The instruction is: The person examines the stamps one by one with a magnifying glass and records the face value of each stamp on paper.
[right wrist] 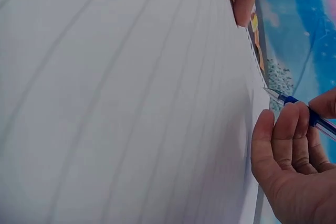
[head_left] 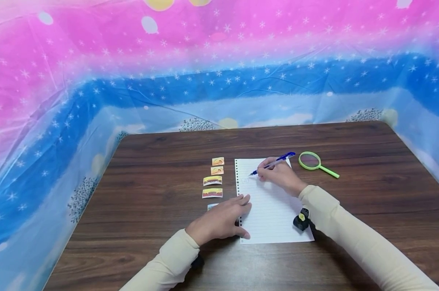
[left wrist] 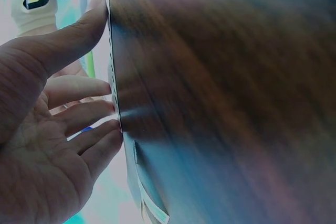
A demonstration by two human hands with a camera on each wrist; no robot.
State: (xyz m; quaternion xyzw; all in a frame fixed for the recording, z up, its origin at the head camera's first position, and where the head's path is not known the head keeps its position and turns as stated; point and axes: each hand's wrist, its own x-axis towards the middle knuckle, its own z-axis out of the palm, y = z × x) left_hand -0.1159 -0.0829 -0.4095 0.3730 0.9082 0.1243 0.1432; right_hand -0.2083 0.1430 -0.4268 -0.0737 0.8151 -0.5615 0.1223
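A lined sheet of paper (head_left: pixel 270 210) with punched holes down its left edge lies on the table. Faint handwriting (head_left: pixel 244 181) shows near its upper left. My right hand (head_left: pixel 279 174) grips a blue pen (head_left: pixel 277 161), its tip at the paper beside the writing. In the right wrist view the pen (right wrist: pixel 323 124) sits between thumb and fingers. My left hand (head_left: pixel 223 218) rests on the sheet's lower left edge, fingers and thumb spread. Left of the paper, several small stamps, such as a yellow and red stamp (head_left: pixel 212 193), stand in a column; the lowest is partly hidden by the left hand.
A green magnifying glass (head_left: pixel 309 161) lies to the right of the paper. The dark wooden table (head_left: pixel 150 182) has a snowflake-patterned pink and blue cloth (head_left: pixel 204 81) hanging behind and at its sides. A black wrist camera (head_left: pixel 301 220) hangs beside the right cuff.
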